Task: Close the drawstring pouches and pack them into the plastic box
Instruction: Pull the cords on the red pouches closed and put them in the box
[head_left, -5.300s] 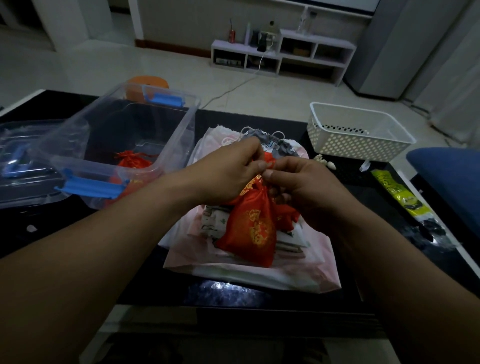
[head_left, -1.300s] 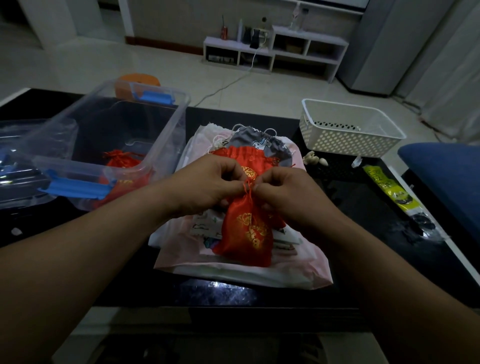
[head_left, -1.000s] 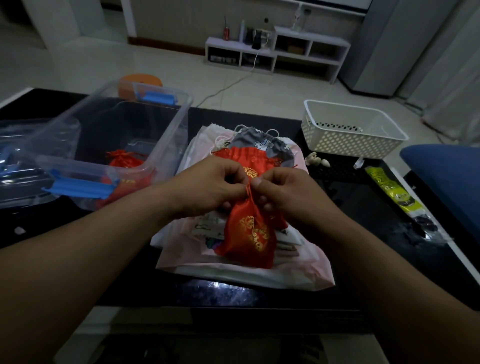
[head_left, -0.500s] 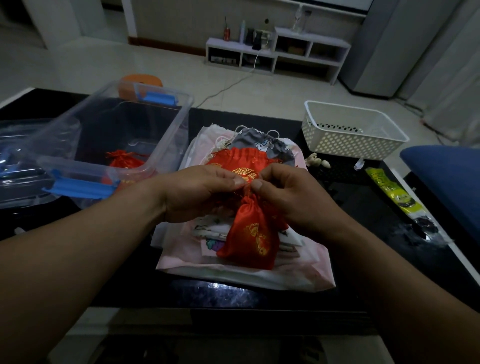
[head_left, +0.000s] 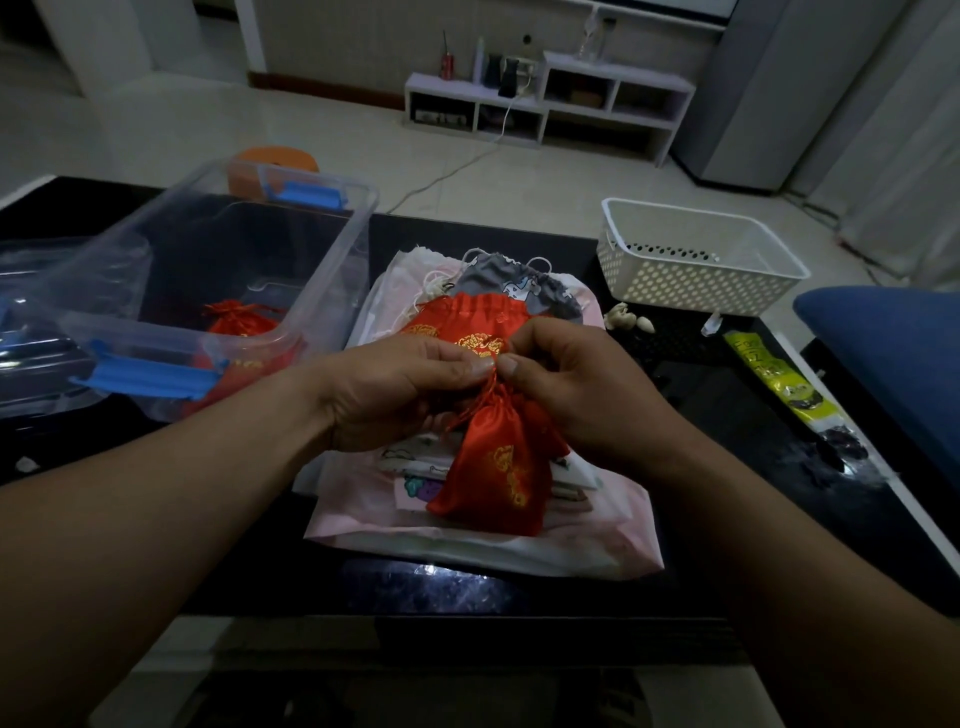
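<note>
Hands: left hand (head_left: 395, 387) & right hand (head_left: 576, 384) pinch cord at neck of red pouch (head_left: 498, 467), over the pile (head_left: 467, 535).
Done: one red pouch in box (head_left: 332, 291).
Left: this one + pile pouches.

Dim light is seen throughout; glare is caught on the black tabletop (head_left: 429, 586); edges are bowed
</note>
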